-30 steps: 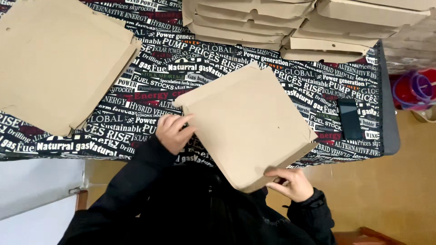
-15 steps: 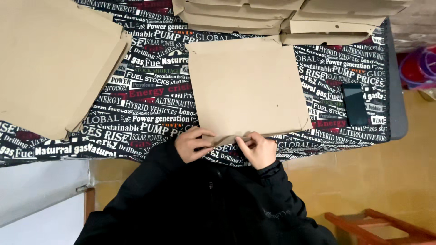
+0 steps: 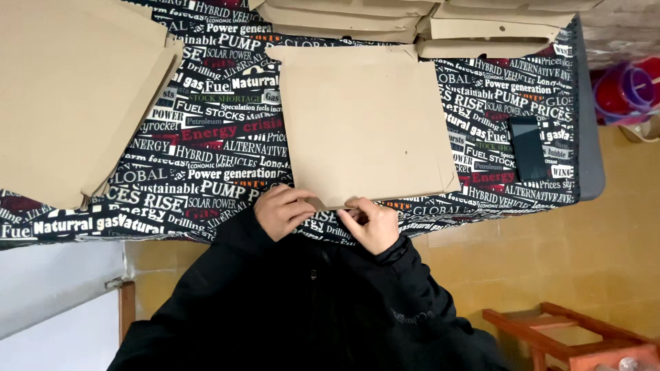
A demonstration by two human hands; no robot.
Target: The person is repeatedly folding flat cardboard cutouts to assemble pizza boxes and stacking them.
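Note:
A flat brown cardboard box blank (image 3: 364, 124) lies on the table (image 3: 206, 158), which is covered in a black cloth with printed words. At the blank's near edge, my left hand (image 3: 280, 210) and my right hand (image 3: 371, 221) pinch a small flap between fingers and thumbs. Both hands sit close together at the table's front edge. My black sleeves fill the lower part of the view.
A stack of flat cardboard blanks (image 3: 69, 96) lies at the left. Folded cardboard boxes (image 3: 412, 20) are piled along the far edge. A dark phone (image 3: 527, 148) rests at the right. A red wooden stool (image 3: 577, 336) and coloured tubs (image 3: 629, 89) stand on the floor.
The cardboard blank, held tilted over the table edge a second ago, now lies flat on the cloth. Both hands have come together at its near edge and grip the flap.

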